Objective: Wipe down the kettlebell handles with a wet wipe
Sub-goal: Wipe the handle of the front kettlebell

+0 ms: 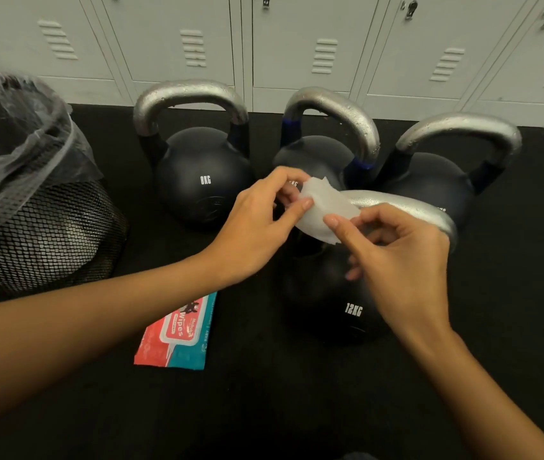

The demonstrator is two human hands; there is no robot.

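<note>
A folded white wet wipe (325,210) is pinched between my left hand (257,224) and my right hand (400,257), just above the silver handle (406,207) of the nearest black kettlebell marked 12KG (330,303). Behind it stand three more black kettlebells with silver handles speckled with droplets: one marked 8KG (204,177) at left, one in the middle (327,154) partly hidden by my hands, and one at right (436,180). The red and teal wipes pack (177,330) lies flat on the floor under my left forearm.
A black mesh bin (41,227) lined with a clear bag stands at left. Grey lockers (297,44) run along the back wall. The floor (264,410) is black rubber matting.
</note>
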